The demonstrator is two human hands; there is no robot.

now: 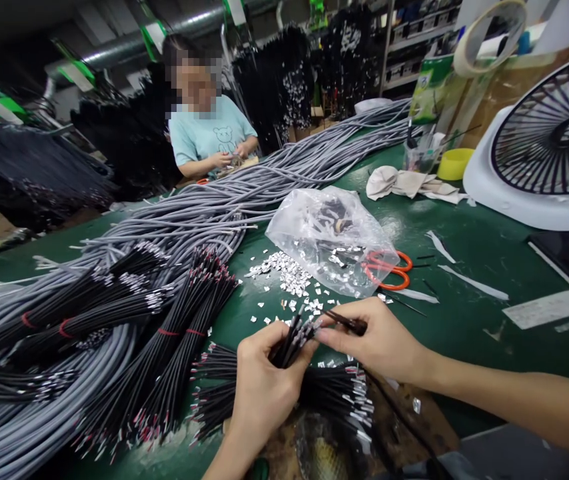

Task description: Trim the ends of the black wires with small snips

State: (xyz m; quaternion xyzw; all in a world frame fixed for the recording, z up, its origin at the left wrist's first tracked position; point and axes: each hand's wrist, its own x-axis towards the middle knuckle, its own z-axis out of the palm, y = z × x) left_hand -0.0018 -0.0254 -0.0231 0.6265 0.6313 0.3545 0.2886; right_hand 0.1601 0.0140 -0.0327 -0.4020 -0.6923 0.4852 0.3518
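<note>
My left hand [267, 373] is wrapped round a small bunch of thin black cables [289, 343], whose silvery tips point up and to the right. Close against those tips, my right hand [371, 333] is pinched, with more black cable pieces [347, 322] in its fingers. Below both hands lies a loose bundle of short black cables [337, 393] with shiny foil-like ends on the right side. Small silvery pieces [291, 277] are scattered on the green table just beyond my hands.
A clear plastic bag [331, 233] and orange-handled scissors [389, 270] lie ahead. Tied black cable bundles [179, 340] and long grey cables [204, 193] cover the left. A fan [559, 133] stands at right. Another person [211, 133] works across the table [464, 267].
</note>
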